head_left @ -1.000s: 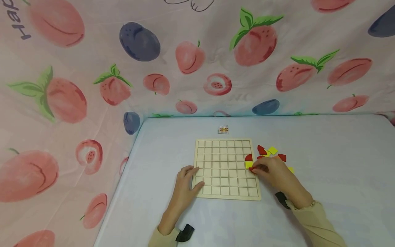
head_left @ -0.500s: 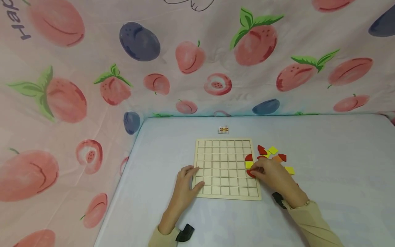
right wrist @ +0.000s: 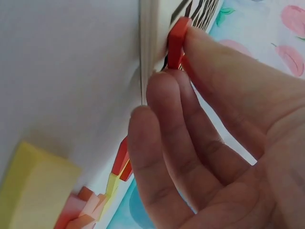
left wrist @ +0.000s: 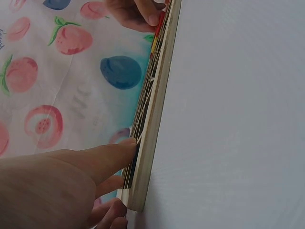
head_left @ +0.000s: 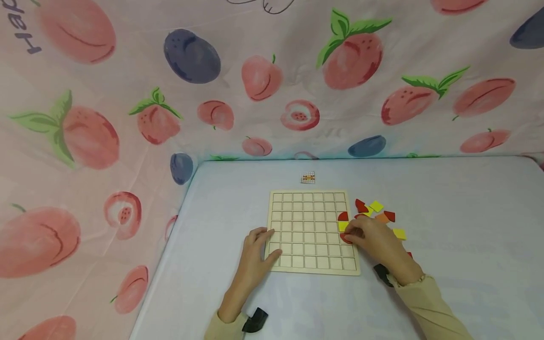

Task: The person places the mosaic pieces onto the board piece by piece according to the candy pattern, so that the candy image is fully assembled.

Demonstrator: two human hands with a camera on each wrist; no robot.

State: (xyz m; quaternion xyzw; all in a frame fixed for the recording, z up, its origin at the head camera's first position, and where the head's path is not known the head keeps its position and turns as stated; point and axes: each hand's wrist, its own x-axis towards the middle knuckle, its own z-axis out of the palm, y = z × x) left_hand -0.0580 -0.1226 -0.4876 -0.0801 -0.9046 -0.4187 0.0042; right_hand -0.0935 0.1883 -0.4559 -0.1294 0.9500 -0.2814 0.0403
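A pale wooden grid board (head_left: 303, 236) lies on the white table. My left hand (head_left: 253, 259) rests on its left edge, fingers spread and thumb over the near-left squares. At the right side, my right hand (head_left: 380, 245) pinches a red quarter-round tile (right wrist: 177, 42) between thumb and fingertips, at a square in the rightmost column. In the head view the fingertips partly cover this red tile (head_left: 344, 239). Directly behind it in the same column sit a yellow square tile (head_left: 343, 226) and another red rounded tile (head_left: 343, 216).
Loose tiles lie right of the board, among them a yellow square (head_left: 376, 206), an orange piece (head_left: 382, 217) and a red one (head_left: 361, 206); my right hand hides some. A small patterned card (head_left: 308, 178) lies behind the board. A fruit-print cloth (head_left: 263, 123) rises behind the table.
My right hand has brought the red tile slightly nearer and lower at the rightmost column, below the yellow tile, then stayed almost still. The left hand has not moved.
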